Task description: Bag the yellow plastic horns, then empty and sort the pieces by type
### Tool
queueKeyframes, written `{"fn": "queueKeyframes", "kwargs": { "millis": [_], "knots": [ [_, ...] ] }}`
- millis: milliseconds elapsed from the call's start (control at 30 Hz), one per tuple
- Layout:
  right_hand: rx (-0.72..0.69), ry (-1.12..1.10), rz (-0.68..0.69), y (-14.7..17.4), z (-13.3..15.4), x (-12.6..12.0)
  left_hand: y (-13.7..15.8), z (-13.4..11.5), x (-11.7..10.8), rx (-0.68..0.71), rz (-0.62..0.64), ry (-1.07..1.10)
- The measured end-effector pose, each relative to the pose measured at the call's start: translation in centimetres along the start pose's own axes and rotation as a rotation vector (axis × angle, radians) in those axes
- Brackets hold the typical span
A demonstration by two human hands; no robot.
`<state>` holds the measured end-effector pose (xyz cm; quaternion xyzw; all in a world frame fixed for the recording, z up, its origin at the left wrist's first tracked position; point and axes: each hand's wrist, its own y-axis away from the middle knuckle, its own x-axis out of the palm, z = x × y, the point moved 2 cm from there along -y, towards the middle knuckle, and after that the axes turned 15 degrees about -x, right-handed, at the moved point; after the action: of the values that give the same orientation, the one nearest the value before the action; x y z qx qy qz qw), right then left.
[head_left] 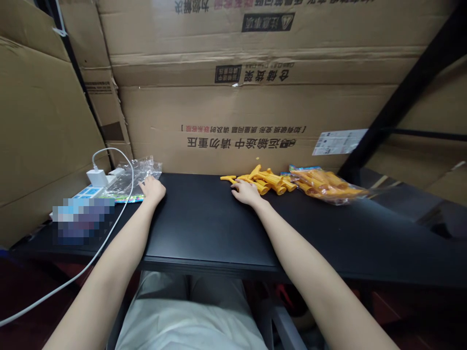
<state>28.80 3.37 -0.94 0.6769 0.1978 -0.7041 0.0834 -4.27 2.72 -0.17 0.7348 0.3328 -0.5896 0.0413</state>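
Crinkly bag (pixel 120 185) by left hand (pixel 153 190), eleven o'clock, yellow tubes (pixel 274 181) part-hidden behind right hand (pixel 247 192), one o'clock, I can't tell either grip

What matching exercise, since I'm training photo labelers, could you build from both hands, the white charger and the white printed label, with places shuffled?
Things:
1. Left hand
2. Right hand
3. White charger
4. White printed label

Places:
A. On the cardboard
B. At the loose orange plastic pieces
C. On the power strip
D. At the clear plastic bag on the left

Pairs: 1-D, 2-B, 3-C, 4-A
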Motion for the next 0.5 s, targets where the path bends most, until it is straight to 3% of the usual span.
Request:
{"fn": "queueKeyframes", "kwargs": {
  "millis": [133, 233, 367, 500],
  "knots": [
    [-0.001, 0.008, 0.002, 0.0, 0.0, 0.0, 0.6, -1.1, -1.2, 0.257, -0.093, 0.135],
    [-0.003, 0.005, -0.004, -0.1, -0.1, 0.1, 1.2, -2.5, -1.7, 0.512, -0.049, 0.223],
    [-0.007, -0.003, -0.011, -0.1, -0.1, 0.1, 2.7, -4.2, -1.1, 0.806, 0.204, 0.265],
    [-0.012, -0.018, -0.03, 0.0, -0.1, 0.1, 3.5, -4.8, -0.5, 0.831, 0.42, 0.219]
  ]
}}
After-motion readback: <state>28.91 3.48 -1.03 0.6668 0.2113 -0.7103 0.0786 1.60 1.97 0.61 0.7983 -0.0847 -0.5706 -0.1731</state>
